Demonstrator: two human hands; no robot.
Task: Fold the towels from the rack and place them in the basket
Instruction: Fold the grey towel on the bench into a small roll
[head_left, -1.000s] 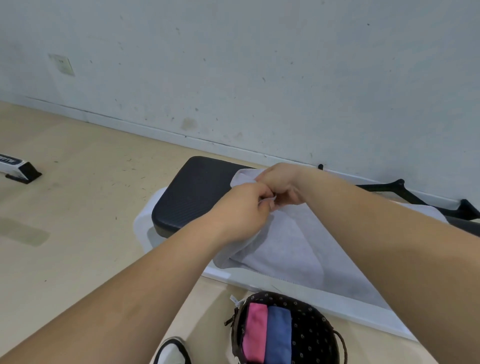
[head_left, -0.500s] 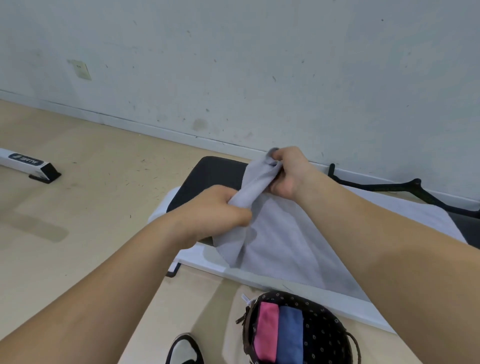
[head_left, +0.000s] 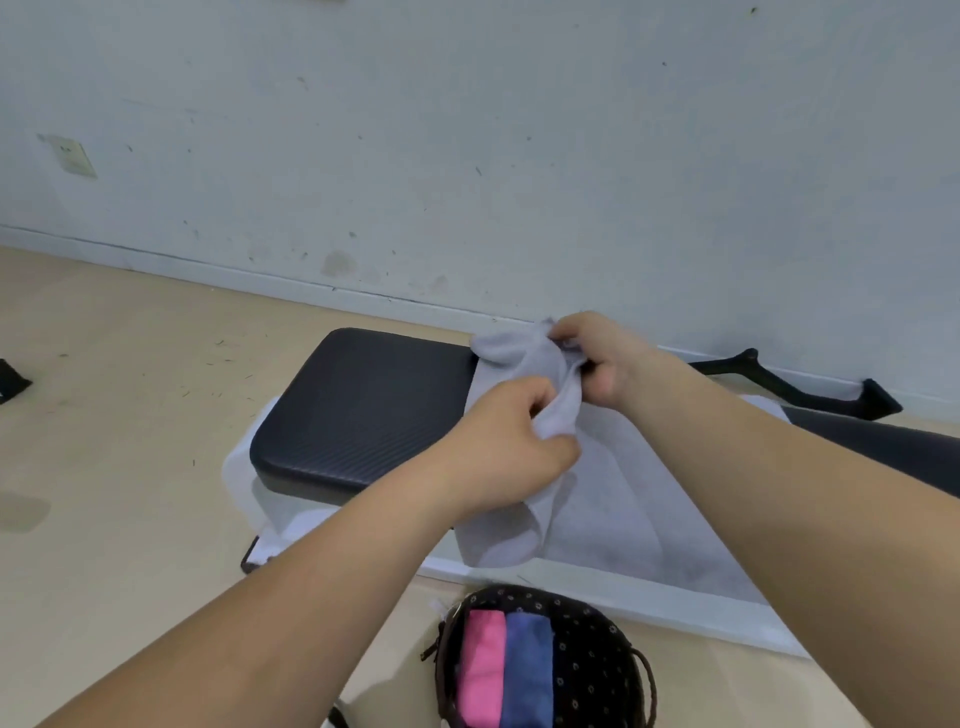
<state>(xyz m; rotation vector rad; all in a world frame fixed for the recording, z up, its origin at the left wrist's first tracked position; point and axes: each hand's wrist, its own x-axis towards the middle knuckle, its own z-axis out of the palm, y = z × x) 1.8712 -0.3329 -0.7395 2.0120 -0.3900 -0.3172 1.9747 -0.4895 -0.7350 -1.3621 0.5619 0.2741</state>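
Both bare forearms reach forward and meet near the middle of the view. The left arm comes in from the lower left corner and runs up to the right, its wrist nearly straight. The left hand (head_left: 511, 441) shows its back to the camera, with the fingers curled and the thumb on top, pinching a bunched fold of the gray towel (head_left: 587, 519). The right arm enters from the right edge and slants up to the left. The right hand (head_left: 602, 358) sits just above and beyond the left one, close to it, its fingers curled round the towel's upper edge, knuckles turned leftward.
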